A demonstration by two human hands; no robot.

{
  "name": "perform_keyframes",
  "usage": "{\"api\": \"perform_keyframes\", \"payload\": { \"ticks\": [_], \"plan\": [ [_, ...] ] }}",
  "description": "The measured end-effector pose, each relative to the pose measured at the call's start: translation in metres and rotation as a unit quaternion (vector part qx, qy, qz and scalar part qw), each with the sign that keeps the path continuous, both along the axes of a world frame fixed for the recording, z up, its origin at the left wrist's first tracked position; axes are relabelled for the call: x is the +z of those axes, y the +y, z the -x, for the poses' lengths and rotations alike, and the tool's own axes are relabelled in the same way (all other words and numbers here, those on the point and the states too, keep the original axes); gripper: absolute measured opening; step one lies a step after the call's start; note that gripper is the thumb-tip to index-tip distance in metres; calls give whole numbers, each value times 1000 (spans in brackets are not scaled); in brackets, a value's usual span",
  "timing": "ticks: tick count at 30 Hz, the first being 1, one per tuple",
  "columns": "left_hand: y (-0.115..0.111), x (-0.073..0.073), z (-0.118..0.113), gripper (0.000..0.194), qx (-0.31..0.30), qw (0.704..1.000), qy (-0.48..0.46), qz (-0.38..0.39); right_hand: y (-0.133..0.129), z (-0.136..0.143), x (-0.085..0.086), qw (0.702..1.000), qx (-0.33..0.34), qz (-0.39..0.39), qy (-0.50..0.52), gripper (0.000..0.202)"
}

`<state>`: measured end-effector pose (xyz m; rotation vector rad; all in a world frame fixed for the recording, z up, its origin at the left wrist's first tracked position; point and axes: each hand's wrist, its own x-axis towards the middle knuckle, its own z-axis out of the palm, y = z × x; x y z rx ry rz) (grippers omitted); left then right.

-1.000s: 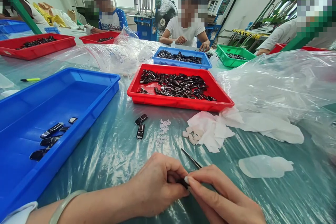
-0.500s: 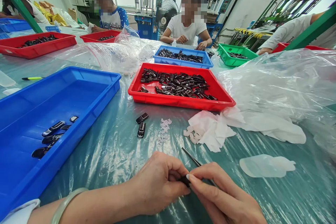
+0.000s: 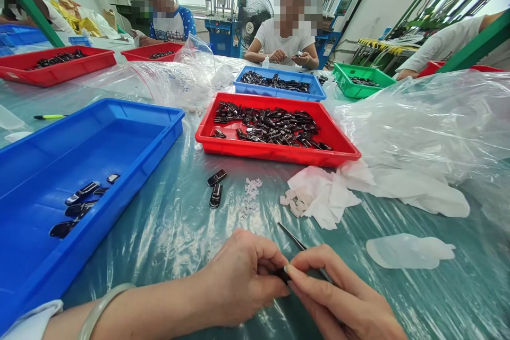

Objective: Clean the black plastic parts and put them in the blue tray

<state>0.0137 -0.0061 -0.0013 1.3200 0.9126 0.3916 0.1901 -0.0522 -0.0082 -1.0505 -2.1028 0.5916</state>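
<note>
My left hand (image 3: 247, 276) is closed, its thumb and fingers pinching a small glossy black part (image 3: 282, 274) that is mostly hidden by the fingers. My right hand (image 3: 338, 292) meets it there, thumb and forefinger pressed together at the part's near end. Pointed metal tweezers (image 3: 297, 239) stick out past the right fingers toward the upper left; whether they are tucked in that hand or lie beneath it, I cannot tell. Beyond the hands, two black clip-like parts (image 3: 215, 195) lie on the plastic-covered table, beside small pale pink scraps (image 3: 251, 194).
A blue tray (image 3: 159, 141) with several black parts stands at left. Ahead is a red tray (image 3: 255, 151) heaped with them. At right lie crumpled white tissue (image 3: 322, 202), a translucent squeeze bottle (image 3: 408, 251) and plastic sheeting (image 3: 430, 122). Co-workers sit across the table.
My hands keep the same pinch on the black part, with barely any movement. Across the table, the co-worker in the white T-shirt has raised a hand, bringing both hands closer together.
</note>
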Motion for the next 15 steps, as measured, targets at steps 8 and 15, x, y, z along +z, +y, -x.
{"api": "perform_keyframes", "payload": {
  "ticks": [8, 15],
  "plan": [
    [0, -1, -2, 11, 10, 999, -27, 39, 1, 2, -4, 1000, 4, -7, 0, 34],
    [3, 2, 0, 9, 20, 997, -34, 73, 16, 4, 16, 999, 0, 35, 28, 20]
  ]
}}
